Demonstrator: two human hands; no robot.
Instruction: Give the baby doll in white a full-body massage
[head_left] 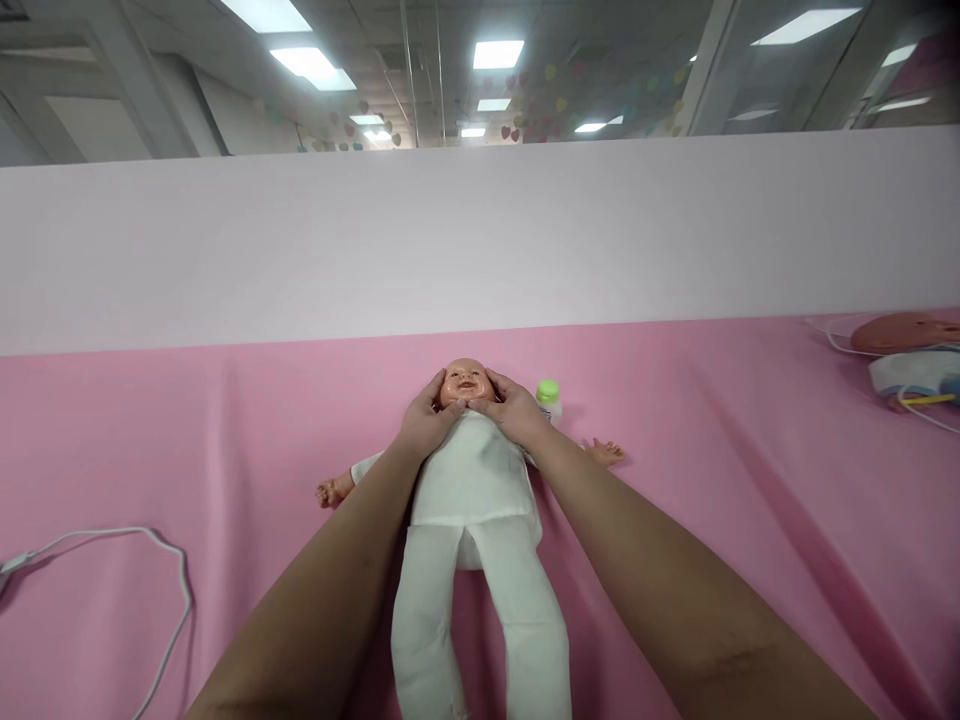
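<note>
A baby doll (477,470) in a white top and white trousers lies on its back on a pink cloth (262,430), arms spread to both sides. My left hand (429,415) cups one side of the doll's head, thumb by its chin. Against the other side of the head rests my right hand (517,408), its thumb also near the chin. Both hands hold the head between them, and the fingertips curl partly out of sight behind it. Just beyond my right wrist stands a small bottle (549,398) with a green cap, partly hidden.
A white cable (161,540) curves over the cloth at the lower left. At the far right lies another doll-like body (904,333) with a white and blue item (904,372) and thin white cords. A white wall panel (480,240) rises behind the cloth, with glass above.
</note>
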